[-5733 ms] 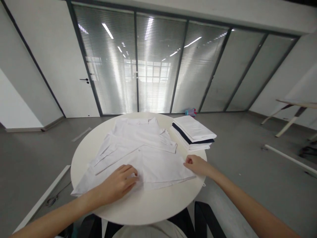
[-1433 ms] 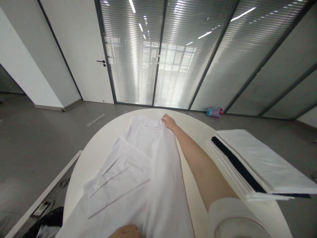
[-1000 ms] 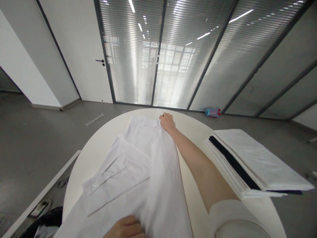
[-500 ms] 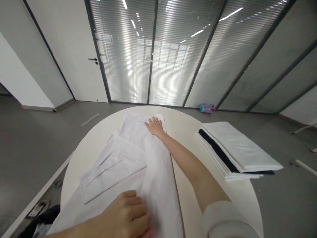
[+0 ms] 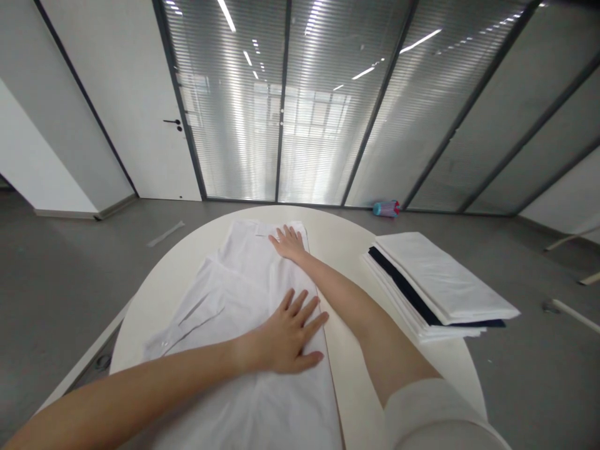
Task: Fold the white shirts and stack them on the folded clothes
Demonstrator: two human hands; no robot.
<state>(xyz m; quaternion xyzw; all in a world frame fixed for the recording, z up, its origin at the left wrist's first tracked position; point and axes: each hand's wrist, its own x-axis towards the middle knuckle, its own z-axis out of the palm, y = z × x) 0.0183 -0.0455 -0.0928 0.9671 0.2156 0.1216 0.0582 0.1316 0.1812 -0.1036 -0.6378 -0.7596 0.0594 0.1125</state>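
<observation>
So, the hands, nearest first?

Left hand, open flat, fingers spread, on the white shirt, nothing pinched. Right hand, further up the same cloth, also open, also holding nothing.

Why flat like that?

Probably for pressing the folded cloth smooth, with the weight spread out and no gripping.

And the edges?

Long straight fold just beside the left hand, tabletop right next to it, right forearm passing over that strip.

Room further out?

Narrow gap of tabletop past the right arm, then folded shirts set off to the right, apart from the hands, a dark layer among them. Far off, a bottle on the floor by the glass wall.
</observation>
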